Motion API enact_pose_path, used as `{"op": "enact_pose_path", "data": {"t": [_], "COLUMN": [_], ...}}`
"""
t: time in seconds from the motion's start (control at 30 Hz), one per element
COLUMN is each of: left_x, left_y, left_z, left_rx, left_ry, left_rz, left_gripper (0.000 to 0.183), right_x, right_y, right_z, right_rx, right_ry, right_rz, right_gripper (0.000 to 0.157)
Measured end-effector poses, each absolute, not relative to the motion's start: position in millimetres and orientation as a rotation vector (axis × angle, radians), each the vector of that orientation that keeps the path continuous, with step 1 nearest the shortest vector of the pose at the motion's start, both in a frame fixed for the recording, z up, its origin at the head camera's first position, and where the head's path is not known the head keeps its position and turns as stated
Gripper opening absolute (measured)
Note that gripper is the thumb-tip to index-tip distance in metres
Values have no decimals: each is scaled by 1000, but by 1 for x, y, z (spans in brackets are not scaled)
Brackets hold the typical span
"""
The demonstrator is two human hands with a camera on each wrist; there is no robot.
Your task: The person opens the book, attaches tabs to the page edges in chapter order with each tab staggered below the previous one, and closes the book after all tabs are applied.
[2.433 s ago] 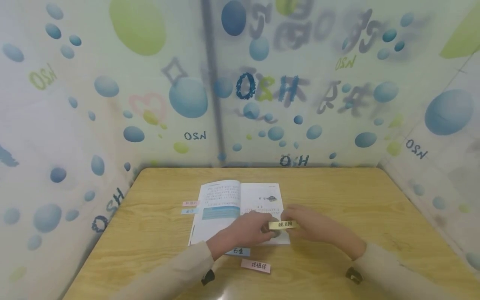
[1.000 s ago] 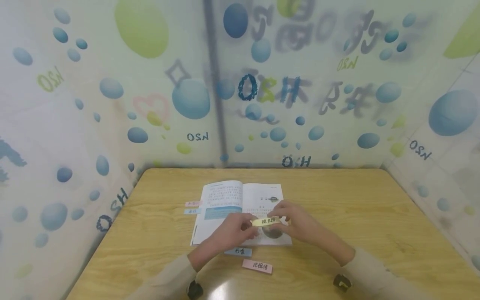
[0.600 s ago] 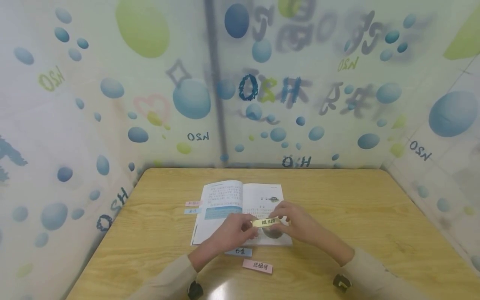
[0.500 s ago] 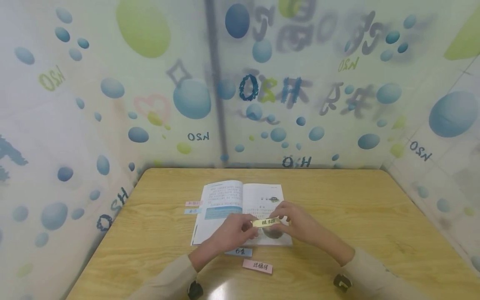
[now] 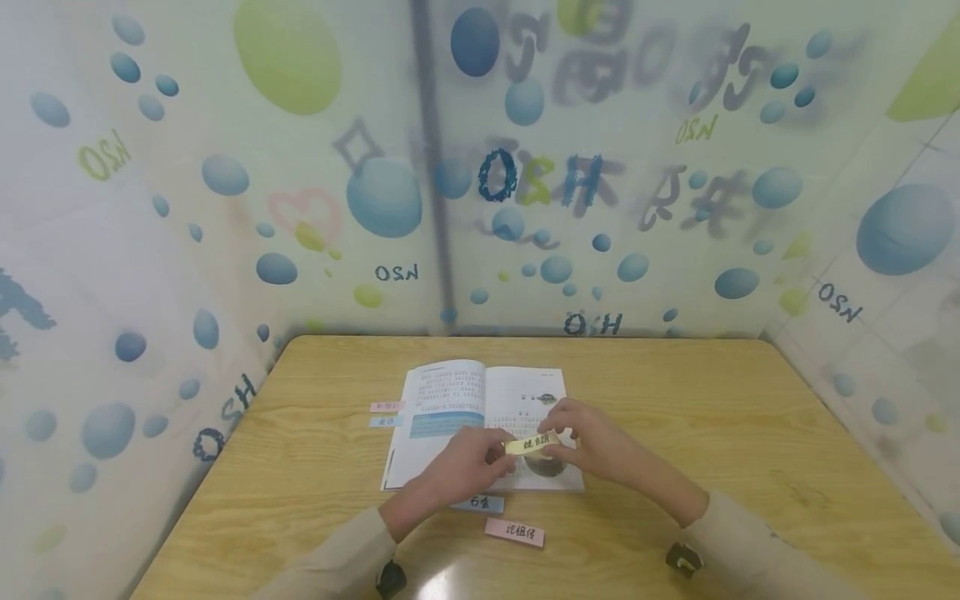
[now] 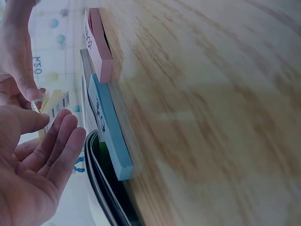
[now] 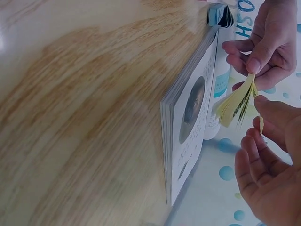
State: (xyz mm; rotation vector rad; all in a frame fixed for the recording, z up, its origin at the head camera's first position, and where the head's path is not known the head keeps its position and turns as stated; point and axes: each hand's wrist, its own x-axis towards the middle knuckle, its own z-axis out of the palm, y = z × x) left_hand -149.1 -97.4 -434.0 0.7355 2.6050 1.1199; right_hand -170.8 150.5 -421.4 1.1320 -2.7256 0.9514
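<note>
Both hands hold a yellow pad of sticky notes [image 5: 531, 444] with handwriting on its top sheet, above the right page of an open book [image 5: 442, 467]. My left hand [image 5: 471, 460] pinches the pad's left end between thumb and finger. At the other end, my right hand [image 5: 592, 440] pinches a sheet with thumb and forefinger. In the right wrist view the pad's sheets [image 7: 235, 106] fan apart, and one bends toward the right fingertips. The lower fingers of the left hand [image 6: 59, 146] are extended in the left wrist view.
A blue sticky-note pad [image 5: 483, 503] lies at the book's near edge, and a pink pad [image 5: 515, 532] just nearer. Pink [image 5: 386, 407] and blue tabs [image 5: 385, 422] stick out from the book's left side. A patterned wall [image 5: 630, 167] stands behind the wooden table [image 5: 712, 400].
Both hands have shifted left with the yellow pad since the earliest frame. In the last half second, the pad's right end has bent slightly upward at the right fingers; the book has stayed put.
</note>
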Motion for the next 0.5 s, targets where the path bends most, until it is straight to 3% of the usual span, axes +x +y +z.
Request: {"op": "enact_pose_path", "data": {"t": [0.17,0.33,0.5], "left_x": [-149,-150,-151], "left_y": [-97,-97,-96], "left_z": [-435,-436,-437], "left_rx": [744,753,762], "left_ry": [2611,2618,2627], "left_rz": [1122,1122,1122], "left_gripper": [23,21,19], "right_x": [-174,-177,-173], "right_y": [151,155,156], "right_z": [-421,-425,-430], "right_rx": [1059,826,652], "right_ry": [-2832,-2946,-2914], "right_rz": [1093,1517,1873], "right_gripper": [19,13,21]}}
